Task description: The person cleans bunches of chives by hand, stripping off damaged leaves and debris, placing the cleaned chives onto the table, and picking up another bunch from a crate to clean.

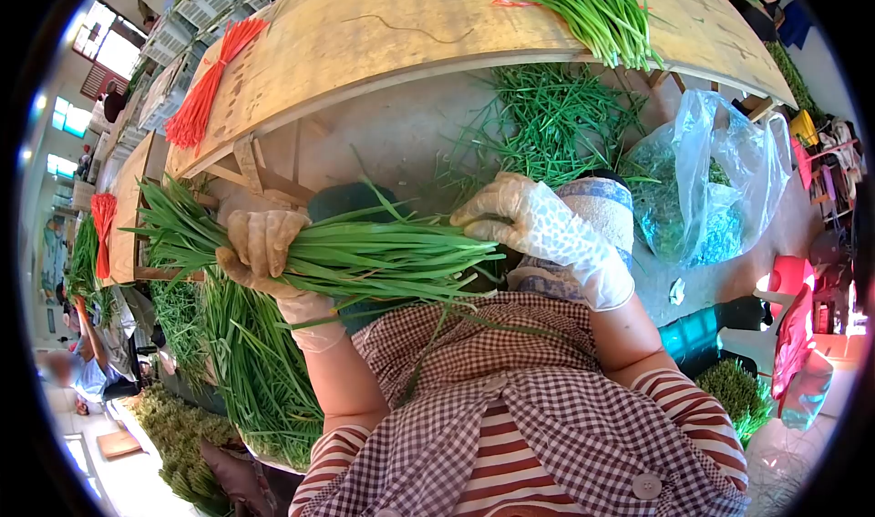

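Observation:
My left hand (264, 251), in a stained whitish glove, is wrapped around a thick bunch of garlic chives (383, 253) held across my lap. The long green blades stick out on both sides of the fist. My right hand (547, 230), in a thin pale glove, is at the right end of the bunch, its fingers closed in a pinch at the ends of the blades. One loose blade hangs down over my checked apron (510, 380).
A wooden table (365, 52) ahead holds another chive bunch (592, 7) and red ties (214, 80). Loose green scraps (556, 121) lie on the floor near a clear plastic bag (711, 180). More chives (255, 362) are piled at my left. A co-worker (91, 362) is at far left.

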Tool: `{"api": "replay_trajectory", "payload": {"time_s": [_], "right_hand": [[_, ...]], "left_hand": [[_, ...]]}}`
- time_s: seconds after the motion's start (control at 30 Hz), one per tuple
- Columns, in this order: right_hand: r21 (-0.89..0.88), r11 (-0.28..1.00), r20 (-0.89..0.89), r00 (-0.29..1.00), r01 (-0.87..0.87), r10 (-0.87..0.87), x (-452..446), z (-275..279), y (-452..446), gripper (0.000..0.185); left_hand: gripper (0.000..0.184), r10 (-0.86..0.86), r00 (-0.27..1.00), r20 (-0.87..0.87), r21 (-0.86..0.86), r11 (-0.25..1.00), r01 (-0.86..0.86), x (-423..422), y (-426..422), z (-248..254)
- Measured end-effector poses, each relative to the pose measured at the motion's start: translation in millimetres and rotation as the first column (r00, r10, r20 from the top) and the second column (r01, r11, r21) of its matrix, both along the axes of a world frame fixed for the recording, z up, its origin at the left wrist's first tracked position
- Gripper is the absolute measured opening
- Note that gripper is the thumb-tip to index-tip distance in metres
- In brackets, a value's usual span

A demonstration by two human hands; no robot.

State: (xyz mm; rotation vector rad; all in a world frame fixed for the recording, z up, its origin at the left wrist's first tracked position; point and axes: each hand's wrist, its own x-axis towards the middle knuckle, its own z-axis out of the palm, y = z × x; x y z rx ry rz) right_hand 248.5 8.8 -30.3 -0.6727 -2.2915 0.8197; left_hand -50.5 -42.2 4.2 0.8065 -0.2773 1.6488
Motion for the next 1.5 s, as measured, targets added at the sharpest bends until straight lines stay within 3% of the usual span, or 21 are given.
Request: {"api": "replay_trajectory", "payload": {"time_s": [0.13, 0.23, 0.27, 0.37, 0.43, 0.5, 0.57, 0.63, 0.7, 0.77, 0.83, 0.9, 1.0, 1.03, 1.1, 1.13, 1.23, 1.4, 1.43, 1.47, 1.5], "right_hand": [[0.034, 0.999, 0.131, 0.991, -0.006, 0.001, -0.9, 7.9, -10.7, 0.017], [0.181, 0.955, 0.277, 0.920, 0.233, -0.277, -2.5, 16.7, -10.6, 0.015], [0.196, 0.921, 0.096, 0.928, 0.337, -0.360, 1.6, 8.0, -4.6, 0.014], [0.108, 0.863, -0.056, 0.870, 0.493, -0.490, 8.7, -3.3, 11.2, 0.016], [0.018, 0.802, -0.041, 0.801, 0.598, -0.597, 16.9, -15.2, 21.1, 0.014], [-0.001, 0.700, -0.039, 0.699, 0.714, -0.714, 25.5, -21.0, 29.4, 0.014], [0.059, 0.419, -0.003, 0.420, 0.906, -0.907, 67.2, -59.1, 57.5, 0.015], [0.221, 0.314, 0.372, 0.218, 0.923, -0.902, 125.5, -86.6, 76.3, 0.019], [0.137, 0.510, 0.062, 0.506, 0.850, -0.860, 116.8, -58.2, 58.6, 0.024], [-0.445, 0.683, -0.141, 0.707, 0.580, -0.692, 71.6, -2.3, 37.0, 0.020], [-0.496, 0.807, -0.247, 0.839, 0.320, -0.484, 56.3, 14.5, 30.4, 0.026], [-0.570, 0.777, -0.323, 0.798, 0.266, -0.510, 43.6, 7.0, 27.8, 0.039], [-0.762, 0.600, -0.317, 0.667, 0.244, -0.674, 10.9, 10.4, 16.2, 0.053], [-0.734, 0.666, -0.386, 0.724, 0.134, -0.571, 1.5, -4.5, 20.3, 0.054], [-0.782, 0.561, -0.544, 0.736, -0.272, -0.402, -15.1, -2.4, 12.0, 0.051], [-0.794, 0.462, -0.602, 0.615, -0.394, -0.509, -23.3, 9.1, 5.4, 0.041], [-0.810, 0.564, -0.485, 0.723, -0.159, -0.493, -11.5, 20.2, 18.1, 0.031], [-0.603, 0.717, -0.570, 0.441, 0.349, -0.694, 29.0, 6.0, 57.1, 0.026], [-0.552, 0.704, -0.611, 0.358, 0.448, -0.707, 50.1, -11.3, 73.5, 0.027], [-0.333, 0.554, -0.443, 0.392, 0.763, -0.806, 78.5, -38.7, 89.9, 0.026], [-0.012, 0.356, -0.278, 0.339, 0.934, -0.899, 97.7, -56.6, 100.0, 0.025]], "left_hand": [[0.024, 0.001, 0.999, -0.043, -0.002, 1.000, -0.002, -0.2, 1.6, 1.3], [0.026, 0.042, 0.989, -0.141, -0.022, 0.999, -0.046, -0.9, 0.9, 1.5], [0.027, 0.061, 0.983, -0.171, -0.020, 0.998, -0.065, -0.3, 1.1, 1.7], [0.028, 0.085, 0.981, -0.174, -0.066, 0.993, -0.098, 8.8, 4.0, -0.1], [0.029, 0.103, 0.970, -0.218, -0.087, 0.988, -0.125, 14.8, 6.2, -0.9], [0.029, 0.121, 0.945, -0.305, -0.081, 0.985, -0.152, 18.9, 8.9, -0.7], [0.029, 0.093, 0.986, -0.141, -0.121, 0.987, -0.111, 8.5, 1.6, 3.2], [0.029, 0.073, 0.997, 0.032, -0.145, 0.987, -0.068, -1.1, -4.3, 11.6], [0.029, 0.110, 0.992, 0.056, -0.129, 0.986, -0.102, 3.9, -5.5, 18.8], [0.029, 0.112, 0.992, 0.056, -0.125, 0.987, -0.104, 3.7, -2.5, 18.6], [0.031, 0.143, 0.984, 0.107, -0.152, 0.980, -0.126, 11.9, 0.9, 22.5], [0.032, 0.153, 0.977, 0.149, -0.154, 0.979, -0.130, 17.6, 0.9, 24.3], [0.031, 0.096, 0.973, 0.211, -0.145, 0.987, -0.066, 24.0, 1.4, 25.7], [0.030, 0.059, 0.968, 0.244, -0.138, 0.990, -0.025, 26.1, 2.5, 24.9], [0.028, 0.087, 0.947, 0.308, -0.181, 0.983, -0.032, 31.4, 4.0, 23.6], [0.028, 0.087, 0.943, 0.322, -0.190, 0.981, -0.025, 31.8, 4.4, 24.6], [0.028, 0.056, 0.929, 0.365, -0.167, 0.986, 0.006, 25.0, 3.9, 23.8], [0.029, 0.074, 0.940, 0.333, -0.157, 0.987, -0.022, 9.5, 2.3, 19.5], [0.029, 0.080, 0.932, 0.355, -0.172, 0.985, -0.019, 4.3, 1.4, 18.4], [0.029, 0.086, 0.923, 0.376, -0.189, 0.982, -0.014, -1.5, -0.5, 17.0], [0.030, 0.092, 0.913, 0.398, -0.205, 0.979, -0.009, -6.1, -1.9, 15.2]]}}
